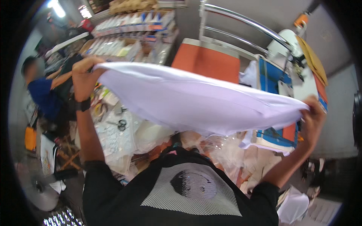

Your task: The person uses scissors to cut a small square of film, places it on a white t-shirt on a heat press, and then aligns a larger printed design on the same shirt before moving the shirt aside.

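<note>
A white cloth, probably a garment, is stretched wide in the air in front of me. My left hand is closed on its left end, and a dark band circles that wrist. At the lower right, my right hand pinches the opposite end. Between them the cloth's upper edge slopes down to the right and its lower edge sags. Its fold pattern is partly blurred, so I cannot tell which kind of garment it is.
Black scissors lie on the cluttered table at left. An orange board and a blue-topped sewing station stand beyond the cloth. Shelves of packed white goods are at the back. A co-worker in a blue shirt works at far left, near a fan.
</note>
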`<action>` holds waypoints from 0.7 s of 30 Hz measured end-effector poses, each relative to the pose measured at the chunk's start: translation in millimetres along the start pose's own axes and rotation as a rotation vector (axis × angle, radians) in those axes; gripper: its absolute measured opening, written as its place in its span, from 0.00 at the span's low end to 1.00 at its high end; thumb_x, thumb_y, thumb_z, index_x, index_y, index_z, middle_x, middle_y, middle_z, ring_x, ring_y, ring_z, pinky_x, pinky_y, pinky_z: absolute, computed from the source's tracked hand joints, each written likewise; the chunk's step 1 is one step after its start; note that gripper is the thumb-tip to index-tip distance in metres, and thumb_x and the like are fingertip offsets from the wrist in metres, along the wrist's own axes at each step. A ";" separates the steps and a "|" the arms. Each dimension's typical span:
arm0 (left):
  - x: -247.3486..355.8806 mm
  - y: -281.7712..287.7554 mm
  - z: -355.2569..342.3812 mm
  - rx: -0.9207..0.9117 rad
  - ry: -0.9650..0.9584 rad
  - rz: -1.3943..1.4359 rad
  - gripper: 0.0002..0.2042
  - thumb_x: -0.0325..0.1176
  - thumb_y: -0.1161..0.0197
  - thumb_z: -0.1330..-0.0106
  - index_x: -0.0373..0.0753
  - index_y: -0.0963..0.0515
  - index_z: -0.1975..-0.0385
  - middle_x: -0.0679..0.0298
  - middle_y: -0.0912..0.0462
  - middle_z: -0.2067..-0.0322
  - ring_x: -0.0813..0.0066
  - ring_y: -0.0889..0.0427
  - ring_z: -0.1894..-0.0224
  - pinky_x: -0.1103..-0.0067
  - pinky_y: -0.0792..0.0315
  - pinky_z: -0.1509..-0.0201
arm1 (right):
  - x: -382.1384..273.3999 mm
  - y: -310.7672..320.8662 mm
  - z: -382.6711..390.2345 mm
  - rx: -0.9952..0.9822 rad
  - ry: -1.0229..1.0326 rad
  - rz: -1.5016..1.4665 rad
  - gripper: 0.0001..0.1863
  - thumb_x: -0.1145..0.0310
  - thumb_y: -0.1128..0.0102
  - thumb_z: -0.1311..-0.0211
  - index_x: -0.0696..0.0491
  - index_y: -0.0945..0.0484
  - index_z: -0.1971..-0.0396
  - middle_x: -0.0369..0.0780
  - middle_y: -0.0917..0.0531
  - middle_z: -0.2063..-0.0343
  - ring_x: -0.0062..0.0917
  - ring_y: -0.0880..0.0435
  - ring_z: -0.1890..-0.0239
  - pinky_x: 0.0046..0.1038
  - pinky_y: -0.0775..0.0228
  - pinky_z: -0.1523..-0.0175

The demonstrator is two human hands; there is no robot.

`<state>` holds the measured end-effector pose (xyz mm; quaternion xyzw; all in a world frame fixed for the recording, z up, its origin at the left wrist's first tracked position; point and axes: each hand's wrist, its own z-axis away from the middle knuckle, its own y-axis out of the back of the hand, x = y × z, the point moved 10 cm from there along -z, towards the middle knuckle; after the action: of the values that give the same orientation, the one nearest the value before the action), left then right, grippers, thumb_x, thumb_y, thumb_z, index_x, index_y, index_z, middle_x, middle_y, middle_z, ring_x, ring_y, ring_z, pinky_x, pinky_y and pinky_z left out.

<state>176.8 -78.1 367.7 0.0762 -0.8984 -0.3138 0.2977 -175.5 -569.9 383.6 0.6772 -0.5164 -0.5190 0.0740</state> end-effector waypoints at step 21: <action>0.8 15.2 111.3 0.756 0.178 -0.439 0.08 0.31 0.45 0.33 0.33 0.25 0.66 0.60 0.21 0.70 0.69 0.22 0.67 0.74 0.28 0.58 | 57.6 -27.1 113.6 0.513 -0.126 -0.329 0.21 0.54 0.30 0.43 0.59 0.22 0.69 0.33 0.27 0.69 0.17 0.30 0.65 0.19 0.40 0.57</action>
<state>112.0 -8.6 307.7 0.3952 -0.8834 -0.0113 0.2515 -251.2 -552.7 279.1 0.7147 -0.5177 -0.4175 -0.2163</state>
